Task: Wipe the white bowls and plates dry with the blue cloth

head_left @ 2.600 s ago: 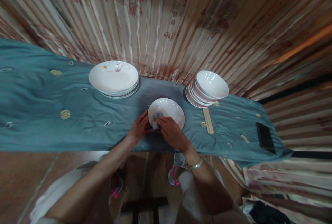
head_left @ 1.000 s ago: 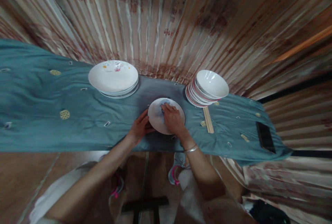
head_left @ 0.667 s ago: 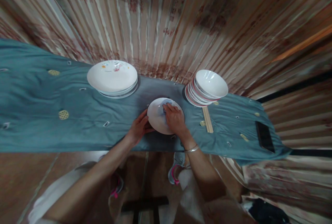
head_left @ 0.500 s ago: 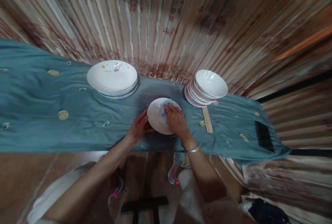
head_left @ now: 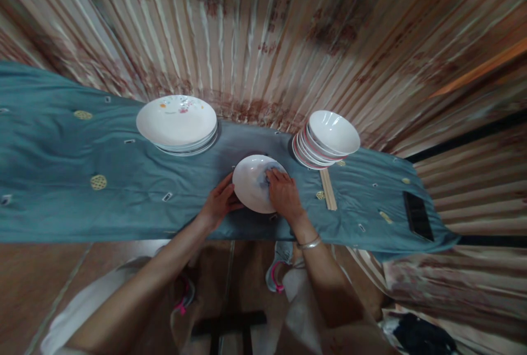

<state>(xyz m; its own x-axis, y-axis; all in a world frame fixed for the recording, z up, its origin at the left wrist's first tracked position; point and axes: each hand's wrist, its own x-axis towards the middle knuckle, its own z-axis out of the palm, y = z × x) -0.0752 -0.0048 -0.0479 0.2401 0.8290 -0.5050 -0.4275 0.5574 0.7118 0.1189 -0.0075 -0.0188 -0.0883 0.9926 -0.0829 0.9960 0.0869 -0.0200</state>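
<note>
A white bowl [head_left: 251,187] rests at the middle of the table, near its front edge. My left hand [head_left: 220,201] grips the bowl's left side, thumb by the rim and fingers low against the outside. Inside the bowl, my right hand [head_left: 285,193] presses a small blue-grey cloth [head_left: 264,175] against the right part of the inner surface. Most of the cloth is hidden beneath the fingers. A bracelet circles my right wrist.
Behind to the left stands a stack of white plates [head_left: 177,124]; behind to the right, a leaning stack of bowls [head_left: 333,133]. Chopsticks [head_left: 328,190] lie in front of the bowls. A black phone [head_left: 418,216] lies on the green tablecloth [head_left: 135,190] at right. Curtains hang behind.
My right hand has slid slightly right and down inside the bowl, and the cloth has shifted with it. My left hand keeps its hold on the rim.
</note>
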